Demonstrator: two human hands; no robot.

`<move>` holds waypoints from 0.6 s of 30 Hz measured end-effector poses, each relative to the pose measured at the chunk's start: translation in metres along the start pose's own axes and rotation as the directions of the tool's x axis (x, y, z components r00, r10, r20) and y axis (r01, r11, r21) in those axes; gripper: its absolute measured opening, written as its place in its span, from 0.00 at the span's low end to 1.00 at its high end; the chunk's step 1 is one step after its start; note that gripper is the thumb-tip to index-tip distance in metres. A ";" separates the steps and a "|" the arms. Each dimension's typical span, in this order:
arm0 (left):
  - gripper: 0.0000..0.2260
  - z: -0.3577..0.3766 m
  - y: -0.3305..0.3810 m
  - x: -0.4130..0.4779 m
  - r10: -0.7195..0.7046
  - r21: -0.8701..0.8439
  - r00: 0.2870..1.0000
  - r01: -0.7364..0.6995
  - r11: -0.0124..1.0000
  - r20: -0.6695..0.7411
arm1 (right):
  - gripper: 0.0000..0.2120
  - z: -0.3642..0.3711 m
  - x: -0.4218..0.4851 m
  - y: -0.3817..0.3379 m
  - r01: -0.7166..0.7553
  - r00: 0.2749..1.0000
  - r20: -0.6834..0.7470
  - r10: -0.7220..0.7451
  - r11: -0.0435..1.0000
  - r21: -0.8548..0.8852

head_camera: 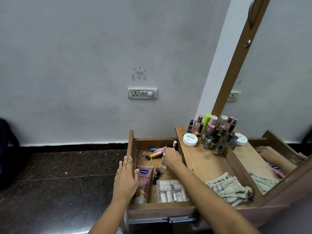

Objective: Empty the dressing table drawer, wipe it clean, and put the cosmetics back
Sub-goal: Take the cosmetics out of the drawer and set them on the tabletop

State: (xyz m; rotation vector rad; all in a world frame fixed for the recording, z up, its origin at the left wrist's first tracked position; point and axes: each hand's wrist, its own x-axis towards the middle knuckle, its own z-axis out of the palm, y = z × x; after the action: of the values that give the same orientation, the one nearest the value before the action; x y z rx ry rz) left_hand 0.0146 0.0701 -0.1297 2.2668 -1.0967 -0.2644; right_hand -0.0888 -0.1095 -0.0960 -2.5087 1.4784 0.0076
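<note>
The wooden drawer (162,211) stands pulled open. Inside lie a pink Vaseline tube (144,179), a dark nail polish bottle (156,174), a clear case of small white bottles (171,190), several coloured tubes (157,152) at the back and a small clear bottle (164,166). My left hand (125,179) rests flat, fingers straight, on the drawer's left wall. My right hand (171,157) reaches into the back of the drawer, fingers curled over a small pinkish item beside the tubes. A folded patterned cloth (231,188) lies on the tabletop (202,162).
Perfume and nail polish bottles (209,132) and a white round jar (190,139) crowd the tabletop's back by the mirror (278,115). A wall socket (142,93) sits above. Dark stone floor (59,183) spreads to the left, with a dark bag (6,149) at the edge.
</note>
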 end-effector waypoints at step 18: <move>0.27 0.001 0.000 0.001 0.002 0.015 1.000 -0.002 1.000 -0.004 | 0.06 -0.027 -0.027 0.018 0.136 0.986 -0.155 -0.057 0.814 0.565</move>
State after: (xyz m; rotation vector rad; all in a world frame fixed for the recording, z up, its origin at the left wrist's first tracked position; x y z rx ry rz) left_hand 0.0148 0.0691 -0.1311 2.2789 -1.1023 -0.2520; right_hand -0.1206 -0.0995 -0.0697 -2.1004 1.1588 -0.5517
